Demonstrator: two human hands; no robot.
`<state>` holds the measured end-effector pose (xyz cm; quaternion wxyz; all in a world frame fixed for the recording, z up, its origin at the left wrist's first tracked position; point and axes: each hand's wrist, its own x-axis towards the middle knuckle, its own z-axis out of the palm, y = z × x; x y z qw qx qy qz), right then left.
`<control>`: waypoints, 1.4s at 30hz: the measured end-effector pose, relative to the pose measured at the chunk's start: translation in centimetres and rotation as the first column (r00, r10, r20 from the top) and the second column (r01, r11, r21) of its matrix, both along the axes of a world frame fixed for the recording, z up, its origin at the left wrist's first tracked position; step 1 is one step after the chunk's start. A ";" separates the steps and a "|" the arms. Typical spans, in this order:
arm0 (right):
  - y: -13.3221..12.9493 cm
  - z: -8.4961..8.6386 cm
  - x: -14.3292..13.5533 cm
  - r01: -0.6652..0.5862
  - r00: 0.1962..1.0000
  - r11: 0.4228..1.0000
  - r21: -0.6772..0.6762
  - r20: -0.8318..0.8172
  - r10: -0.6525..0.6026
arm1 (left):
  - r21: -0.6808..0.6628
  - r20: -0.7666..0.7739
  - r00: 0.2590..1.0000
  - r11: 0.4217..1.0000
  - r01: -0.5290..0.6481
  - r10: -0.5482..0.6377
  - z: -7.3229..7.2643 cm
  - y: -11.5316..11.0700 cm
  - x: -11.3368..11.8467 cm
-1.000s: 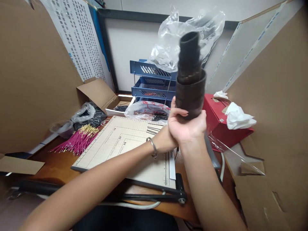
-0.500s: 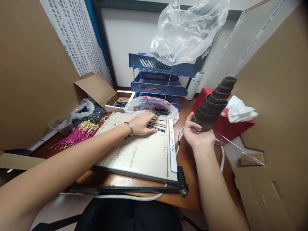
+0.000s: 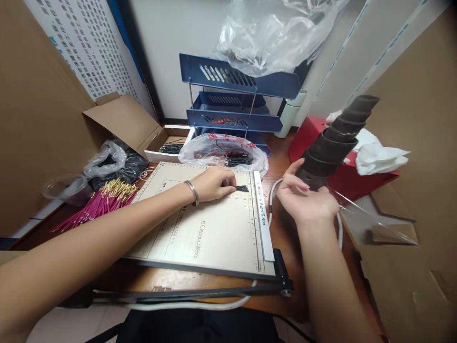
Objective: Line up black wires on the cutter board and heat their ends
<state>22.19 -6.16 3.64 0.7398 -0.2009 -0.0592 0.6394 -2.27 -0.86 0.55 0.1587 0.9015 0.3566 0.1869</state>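
My left hand [image 3: 213, 185], with a metal bangle at its wrist, is closed around a small bunch of thin black wires [image 3: 242, 188]. The bunch lies on the cream board of the paper cutter [image 3: 221, 238], its ends pointing right toward the white ruler strip [image 3: 263, 216]. My right hand [image 3: 310, 200] is palm up with its fingers spread, just in front of a stepped black tube [image 3: 324, 152]. Whether the palm touches the tube's lower end is hard to tell. The cutter's black arm [image 3: 185, 291] lies along the near side.
A plastic bag [image 3: 191, 151] and a white box [image 3: 152, 156], both holding black wires, are behind the cutter. Magenta wires with gold ends [image 3: 96, 202] lie left. Blue tiered trays [image 3: 235, 121] stand at the back, a red tissue box [image 3: 303, 136] to the right. Cardboard walls flank the table.
The black wires, spread apart before, are now bunched together in my left hand. My right hand's fingers have opened further beside the tube. The camera view has shifted slightly.
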 end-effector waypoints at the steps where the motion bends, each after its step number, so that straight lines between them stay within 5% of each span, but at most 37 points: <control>1: -0.4 0.1 -0.1 -0.004 1.000 1.000 0.023 0.023 0.003 | -0.017 0.007 1.000 1.000 0.001 -0.001 0.0 -0.4 -0.2; 5: -1.8 0.3 -0.6 -0.221 0.936 0.965 0.144 0.311 0.168 | -0.066 0.081 0.997 0.998 0.011 -0.005 0.0 -1.4 -1.2; 8: -0.7 -0.4 -1.3 -0.392 0.734 0.914 0.107 0.635 0.240 | -0.086 0.121 0.993 0.996 0.015 -0.005 -0.3 -1.5 -1.8; 12: 2.5 -3.5 -2.3 -0.222 0.396 0.962 0.159 0.916 -0.060 | -0.046 0.129 0.990 0.997 0.060 -0.053 -0.5 -1.4 -2.2; 15: 3.9 -6.2 -2.6 -0.211 0.243 0.965 0.158 0.964 -0.105 | -0.033 0.132 0.987 0.995 0.092 -0.087 -0.3 -1.7 -2.7; 20: 3.6 -8.4 -2.8 -0.235 0.193 0.964 0.121 0.978 -0.075 | -0.005 0.082 0.996 0.999 0.046 -0.046 0.0 -2.5 -3.2; 42: 2.5 -7.9 -3.0 -0.281 0.116 0.944 0.174 0.982 -0.146 | 0.045 0.097 0.995 0.998 -0.035 0.031 -0.9 -2.0 -2.7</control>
